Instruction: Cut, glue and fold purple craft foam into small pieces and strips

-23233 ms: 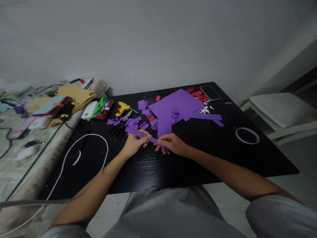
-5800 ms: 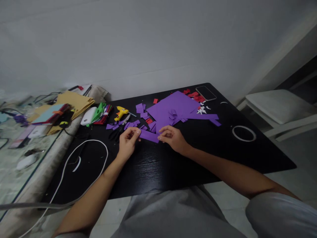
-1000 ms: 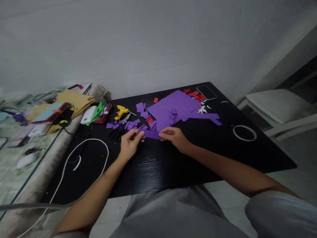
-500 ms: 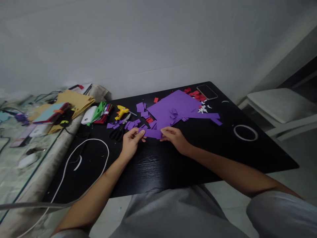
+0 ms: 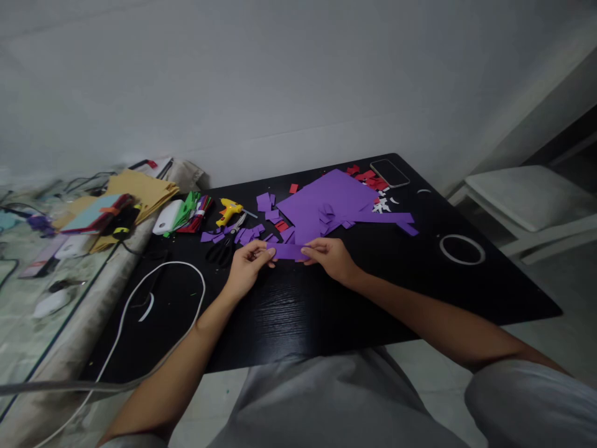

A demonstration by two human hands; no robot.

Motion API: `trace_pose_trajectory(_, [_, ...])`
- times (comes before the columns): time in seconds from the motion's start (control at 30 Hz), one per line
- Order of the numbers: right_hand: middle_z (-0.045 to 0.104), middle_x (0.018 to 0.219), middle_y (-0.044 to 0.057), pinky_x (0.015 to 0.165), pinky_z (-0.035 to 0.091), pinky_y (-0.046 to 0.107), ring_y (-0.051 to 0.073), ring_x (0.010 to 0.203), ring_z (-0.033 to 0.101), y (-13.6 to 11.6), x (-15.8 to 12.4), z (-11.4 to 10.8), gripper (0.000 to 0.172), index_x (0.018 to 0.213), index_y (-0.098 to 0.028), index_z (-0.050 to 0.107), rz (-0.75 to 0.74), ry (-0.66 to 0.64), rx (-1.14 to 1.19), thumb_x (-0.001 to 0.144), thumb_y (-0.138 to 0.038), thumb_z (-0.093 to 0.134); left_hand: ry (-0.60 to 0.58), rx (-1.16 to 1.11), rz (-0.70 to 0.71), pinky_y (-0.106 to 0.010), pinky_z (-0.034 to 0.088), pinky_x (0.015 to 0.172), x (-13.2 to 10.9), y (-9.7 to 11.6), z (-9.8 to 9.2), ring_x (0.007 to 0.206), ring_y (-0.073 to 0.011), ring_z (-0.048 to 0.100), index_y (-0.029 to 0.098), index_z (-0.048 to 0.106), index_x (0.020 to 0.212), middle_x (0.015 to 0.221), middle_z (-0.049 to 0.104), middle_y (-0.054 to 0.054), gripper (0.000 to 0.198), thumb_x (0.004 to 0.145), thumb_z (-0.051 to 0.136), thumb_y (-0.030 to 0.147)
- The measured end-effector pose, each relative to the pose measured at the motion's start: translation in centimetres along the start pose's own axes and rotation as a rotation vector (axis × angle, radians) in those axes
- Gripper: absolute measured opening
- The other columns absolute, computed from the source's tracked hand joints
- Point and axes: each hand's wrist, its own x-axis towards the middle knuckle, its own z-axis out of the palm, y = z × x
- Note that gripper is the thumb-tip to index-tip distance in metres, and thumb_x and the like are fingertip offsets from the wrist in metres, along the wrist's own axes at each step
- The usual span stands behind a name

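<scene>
A short purple paper strip (image 5: 286,251) is stretched between my two hands above the black table. My left hand (image 5: 249,264) pinches its left end between thumb and fingers. At the right end, my right hand (image 5: 331,256) grips it the same way. Just behind lies a large purple sheet (image 5: 326,193) with small cut pieces on it. Black-handled scissors (image 5: 224,249) rest left of my left hand, beside scattered purple paper pieces (image 5: 249,234). A yellow glue gun (image 5: 228,210) lies farther back.
Red scraps (image 5: 373,180) and a phone (image 5: 390,173) lie at the back right, near a white ring (image 5: 462,249). A white cable (image 5: 204,286) loops across the left side. Bundled coloured papers (image 5: 194,211) lie at the back left. A white chair (image 5: 532,196) stands right.
My left thumb has shifted slightly to the right along the purple strip, and less of the strip shows between my hands. Both hands keep their hold, and the other items stay put.
</scene>
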Motion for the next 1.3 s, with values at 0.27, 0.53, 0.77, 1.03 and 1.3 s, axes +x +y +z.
trace_pose_trajectory(0.27, [0.076,0.075,0.007,0.066,0.064,0.035,0.022,0.066,0.075,0.3,-0.4,-0.1,0.038,0.082,-0.015,0.074,-0.113,-0.034,-0.196,0.071,-0.051,0.081,-0.055,0.214,0.109,-0.027,0.050,0.068,0.0,-0.2,0.0,0.074,-0.0167,0.064,0.017,0.075,0.087,0.084,0.073,-0.005,0.028,0.079,0.076,0.043])
trace_pose_trajectory(0.53, [0.074,0.074,0.004,0.069,0.060,0.032,0.019,0.066,0.072,0.1,-0.6,0.0,0.033,0.083,-0.017,0.071,-0.136,-0.002,-0.224,0.074,-0.047,0.080,-0.165,0.283,0.107,-0.024,0.046,0.062,-0.5,-0.3,0.0,0.064,-0.0140,0.058,0.016,0.071,0.080,0.070,0.066,-0.002,0.023,0.082,0.072,0.040])
trace_pose_trajectory(0.77, [0.071,0.068,0.002,0.062,0.056,0.030,0.017,0.059,0.067,0.8,-0.8,0.2,0.035,0.080,-0.016,0.071,-0.072,-0.118,-0.216,0.070,-0.046,0.084,-0.307,0.260,0.052,-0.024,0.043,0.062,-0.8,-1.1,0.7,0.066,-0.0131,0.055,0.016,0.069,0.084,0.072,0.063,-0.001,0.026,0.086,0.068,0.042])
trace_pose_trajectory(1.03, [0.073,0.069,0.005,0.067,0.059,0.032,0.018,0.063,0.071,0.2,-0.6,0.3,0.041,0.081,-0.014,0.071,0.012,-0.133,-0.069,0.069,-0.051,0.084,-0.149,0.202,0.046,-0.023,0.041,0.059,-0.9,-0.6,1.0,0.060,-0.0115,0.052,0.016,0.067,0.077,0.068,0.061,0.001,0.029,0.081,0.074,0.044])
trace_pose_trajectory(1.3, [0.073,0.068,0.004,0.067,0.058,0.031,0.016,0.063,0.070,0.0,-0.9,0.2,0.035,0.079,-0.014,0.072,0.000,-0.232,-0.101,0.073,-0.047,0.081,-0.277,0.146,0.004,-0.023,0.040,0.056,-0.9,-0.8,0.8,0.058,-0.0115,0.050,0.016,0.065,0.081,0.064,0.057,0.002,0.027,0.083,0.071,0.042])
